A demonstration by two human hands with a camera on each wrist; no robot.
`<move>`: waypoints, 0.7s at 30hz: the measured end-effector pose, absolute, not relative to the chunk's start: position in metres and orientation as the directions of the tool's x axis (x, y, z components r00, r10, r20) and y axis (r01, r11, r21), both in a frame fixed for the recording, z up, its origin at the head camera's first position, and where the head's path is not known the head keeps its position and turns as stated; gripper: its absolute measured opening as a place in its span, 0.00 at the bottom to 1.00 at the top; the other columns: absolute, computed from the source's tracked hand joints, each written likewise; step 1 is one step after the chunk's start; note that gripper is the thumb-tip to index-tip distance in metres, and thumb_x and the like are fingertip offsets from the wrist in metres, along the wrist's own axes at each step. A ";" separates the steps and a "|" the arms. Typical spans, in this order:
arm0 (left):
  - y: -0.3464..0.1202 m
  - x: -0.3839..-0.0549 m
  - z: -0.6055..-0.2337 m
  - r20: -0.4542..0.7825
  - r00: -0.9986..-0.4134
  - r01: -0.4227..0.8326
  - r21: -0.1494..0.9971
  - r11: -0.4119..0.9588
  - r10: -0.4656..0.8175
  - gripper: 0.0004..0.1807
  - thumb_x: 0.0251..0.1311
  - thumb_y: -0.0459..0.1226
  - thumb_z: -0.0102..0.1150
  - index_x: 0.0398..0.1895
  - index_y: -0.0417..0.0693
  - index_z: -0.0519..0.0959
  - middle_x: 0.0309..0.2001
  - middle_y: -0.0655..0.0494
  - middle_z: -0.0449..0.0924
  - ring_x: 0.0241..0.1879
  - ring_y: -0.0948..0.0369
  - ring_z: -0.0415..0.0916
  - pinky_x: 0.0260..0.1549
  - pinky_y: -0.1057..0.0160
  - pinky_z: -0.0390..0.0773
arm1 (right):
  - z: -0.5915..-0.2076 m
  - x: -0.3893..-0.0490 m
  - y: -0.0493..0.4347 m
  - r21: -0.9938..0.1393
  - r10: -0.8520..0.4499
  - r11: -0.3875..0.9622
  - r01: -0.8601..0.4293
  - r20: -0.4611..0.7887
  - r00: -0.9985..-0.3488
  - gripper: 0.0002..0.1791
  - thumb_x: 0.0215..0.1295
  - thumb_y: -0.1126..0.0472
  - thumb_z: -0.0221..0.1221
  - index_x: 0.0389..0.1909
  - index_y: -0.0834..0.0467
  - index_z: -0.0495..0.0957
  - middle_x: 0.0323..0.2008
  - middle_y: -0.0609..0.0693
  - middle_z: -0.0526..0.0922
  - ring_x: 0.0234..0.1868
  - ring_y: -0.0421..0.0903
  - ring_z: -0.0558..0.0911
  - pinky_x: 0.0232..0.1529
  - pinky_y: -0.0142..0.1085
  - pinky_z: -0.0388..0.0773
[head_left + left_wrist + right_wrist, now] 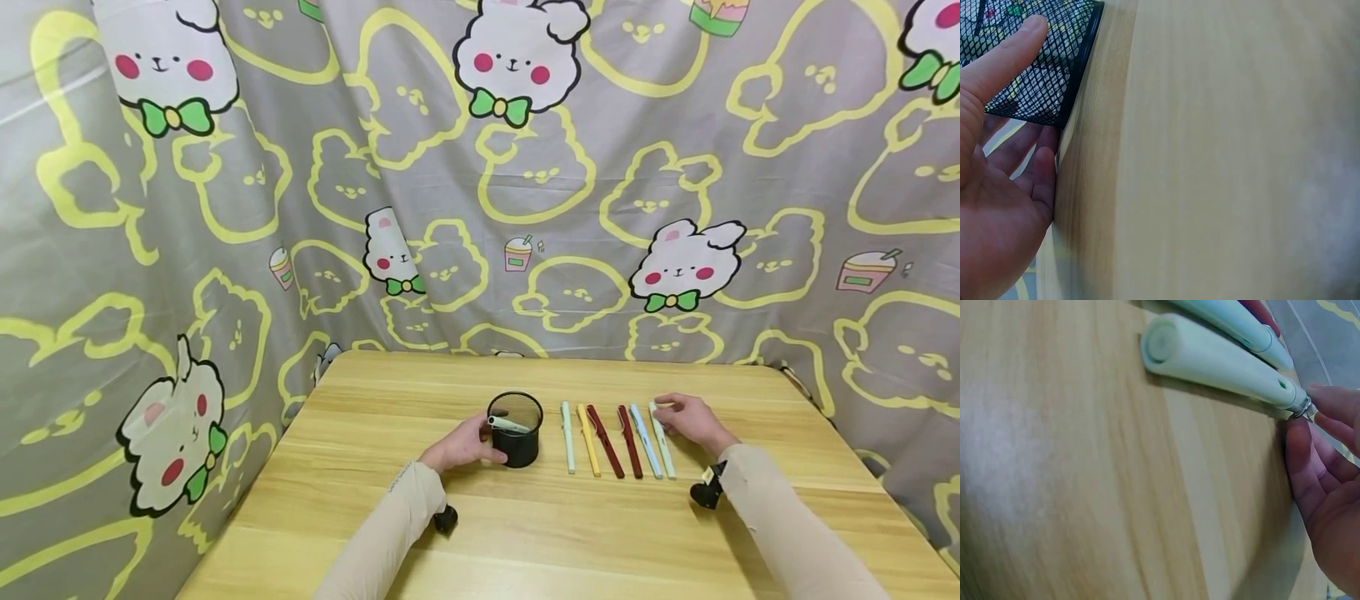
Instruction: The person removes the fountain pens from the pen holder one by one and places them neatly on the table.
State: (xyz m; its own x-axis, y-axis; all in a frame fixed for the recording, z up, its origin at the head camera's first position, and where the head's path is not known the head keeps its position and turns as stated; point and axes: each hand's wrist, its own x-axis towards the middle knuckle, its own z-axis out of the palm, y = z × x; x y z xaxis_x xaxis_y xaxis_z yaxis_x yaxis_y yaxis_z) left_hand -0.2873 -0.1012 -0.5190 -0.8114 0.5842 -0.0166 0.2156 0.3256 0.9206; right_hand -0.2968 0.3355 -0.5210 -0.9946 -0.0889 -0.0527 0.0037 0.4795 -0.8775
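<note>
The pale green pen (662, 442) lies at the right end of a row of six pens on the bench (525, 542), and the right hand (692, 421) has its fingers (1300, 447) at the pen's far end, touching the metal tip; whether they already pinch it I cannot tell. To the left stands the black mesh pen cup (515, 428) with one light pen (510, 424) leaning inside, steadied by the left hand (461, 446), thumb pressed to the mesh. I judge this the pick-up step: the next move calls for a firm pinch and a lift toward the cup. The head view gives the whole row; the right wrist view alone shows the fingertip contact, the left wrist view the thumb (1007, 59) on the mesh
</note>
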 end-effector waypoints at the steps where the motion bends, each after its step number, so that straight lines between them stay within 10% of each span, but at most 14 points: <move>1: -0.101 -0.287 -0.519 -0.019 -0.813 0.213 0.921 0.327 0.583 0.43 0.48 0.29 0.71 0.68 0.38 0.60 0.57 0.47 0.73 0.58 0.50 0.69 0.60 0.48 0.61 | -0.521 -0.297 0.335 -0.875 -0.095 0.484 -0.005 -0.047 -0.994 0.26 0.65 0.64 0.58 0.58 0.77 0.65 0.36 0.60 0.81 0.31 0.45 0.79 0.33 0.37 0.80; 21: -0.102 -0.287 -0.516 -0.021 -0.808 0.203 0.928 0.313 0.589 0.43 0.48 0.29 0.70 0.69 0.39 0.59 0.57 0.48 0.73 0.56 0.51 0.70 0.58 0.49 0.64 | -0.524 -0.298 0.335 -0.815 -0.069 0.580 -0.021 -0.024 -0.997 0.24 0.65 0.62 0.58 0.55 0.75 0.69 0.38 0.60 0.81 0.31 0.46 0.78 0.30 0.37 0.77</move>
State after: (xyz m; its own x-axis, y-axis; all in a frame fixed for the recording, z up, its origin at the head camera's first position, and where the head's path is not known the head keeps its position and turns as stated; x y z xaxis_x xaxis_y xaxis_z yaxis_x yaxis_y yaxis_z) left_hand -0.2875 -0.1015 -0.5162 -0.8078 0.5891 -0.0213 0.2034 0.3125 0.9279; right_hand -0.2978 0.3348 -0.5242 -0.9973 -0.0692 -0.0240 -0.0206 0.5795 -0.8147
